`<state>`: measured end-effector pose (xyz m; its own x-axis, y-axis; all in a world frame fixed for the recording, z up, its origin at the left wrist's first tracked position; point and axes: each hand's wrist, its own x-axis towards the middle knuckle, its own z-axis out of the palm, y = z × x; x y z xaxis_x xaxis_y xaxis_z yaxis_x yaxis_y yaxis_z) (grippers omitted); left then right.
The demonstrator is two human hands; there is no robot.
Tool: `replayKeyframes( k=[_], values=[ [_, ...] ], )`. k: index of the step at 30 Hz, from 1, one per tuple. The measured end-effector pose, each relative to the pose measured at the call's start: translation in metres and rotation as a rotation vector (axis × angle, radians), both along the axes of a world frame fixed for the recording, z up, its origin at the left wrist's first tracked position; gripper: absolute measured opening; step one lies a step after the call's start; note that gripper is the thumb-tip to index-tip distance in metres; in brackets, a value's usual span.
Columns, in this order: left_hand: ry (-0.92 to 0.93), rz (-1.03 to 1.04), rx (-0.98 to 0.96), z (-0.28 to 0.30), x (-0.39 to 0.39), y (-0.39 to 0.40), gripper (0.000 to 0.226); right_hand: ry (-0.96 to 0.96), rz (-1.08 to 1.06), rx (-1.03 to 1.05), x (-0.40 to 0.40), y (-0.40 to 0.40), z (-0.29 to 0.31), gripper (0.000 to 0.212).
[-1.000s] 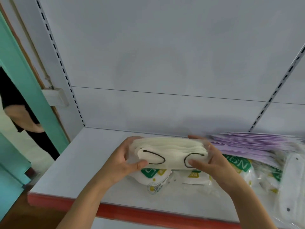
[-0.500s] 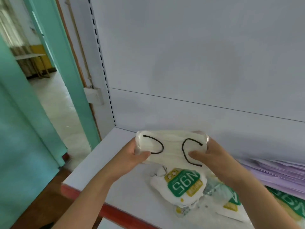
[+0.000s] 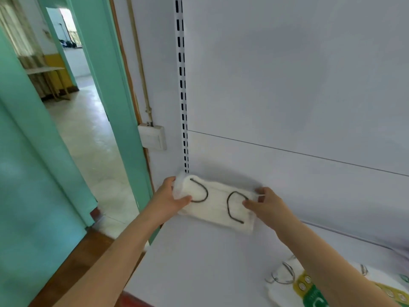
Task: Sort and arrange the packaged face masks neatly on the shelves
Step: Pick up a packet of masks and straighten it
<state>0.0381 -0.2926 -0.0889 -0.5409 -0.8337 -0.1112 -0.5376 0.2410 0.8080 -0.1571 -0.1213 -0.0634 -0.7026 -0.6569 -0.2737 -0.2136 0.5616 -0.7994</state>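
A clear pack of white face masks (image 3: 218,206) with black ear loops lies in the back left corner of the white shelf (image 3: 199,262), against the back panel. My left hand (image 3: 170,197) grips its left end, thumb on top. My right hand (image 3: 264,206) pinches its right end. More mask packs (image 3: 294,282) with green and yellow labels lie at the lower right, partly hidden by my right forearm.
A slotted upright (image 3: 182,85) runs up the back panel above the corner. Left of the shelf are a wall switch box (image 3: 152,137), a teal door frame (image 3: 115,107) and an open doorway onto a tiled floor. The shelf's red front edge (image 3: 132,301) is below.
Both hands carried the white mask pack left and back, from above the labelled packs to the shelf's back left corner. The view swung left, so the purple packs are out of sight.
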Motion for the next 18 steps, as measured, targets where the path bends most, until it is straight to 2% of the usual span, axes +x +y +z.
replayKeyframes(
  k=[2,3,4,7,9,11,12,15,18],
  values=[
    [-0.115,-0.027,-0.046,-0.007,-0.002,-0.003,0.093,0.092,0.024,0.130,0.014,-0.002,-0.002,0.062],
    [-0.141,-0.049,-0.031,-0.010,-0.003,-0.002,0.093,0.103,0.048,0.163,0.021,-0.002,-0.004,0.067],
    [-0.161,-0.070,-0.009,-0.013,-0.005,0.000,0.085,0.102,0.064,0.176,0.028,-0.002,-0.004,0.068],
    [-0.203,-0.122,-0.037,-0.018,-0.011,0.006,0.046,0.043,0.046,0.146,0.038,-0.004,-0.003,0.054],
    [-0.220,-0.134,-0.063,-0.017,-0.014,0.008,0.036,0.033,0.007,0.131,0.037,-0.006,-0.002,0.056],
    [-0.247,-0.133,-0.083,-0.017,-0.015,0.007,0.035,0.113,0.015,0.147,0.036,-0.006,-0.006,0.058],
    [-0.257,-0.139,-0.092,-0.019,-0.015,0.006,0.036,0.154,0.036,0.165,0.036,-0.006,-0.008,0.059],
    [-0.318,-0.175,-0.100,-0.016,-0.012,0.010,0.061,0.218,0.141,0.237,0.039,-0.006,-0.011,0.057],
    [-0.400,-0.162,-0.177,-0.006,-0.013,0.018,0.071,0.250,0.161,0.221,0.038,0.004,0.002,0.061]
  ],
)
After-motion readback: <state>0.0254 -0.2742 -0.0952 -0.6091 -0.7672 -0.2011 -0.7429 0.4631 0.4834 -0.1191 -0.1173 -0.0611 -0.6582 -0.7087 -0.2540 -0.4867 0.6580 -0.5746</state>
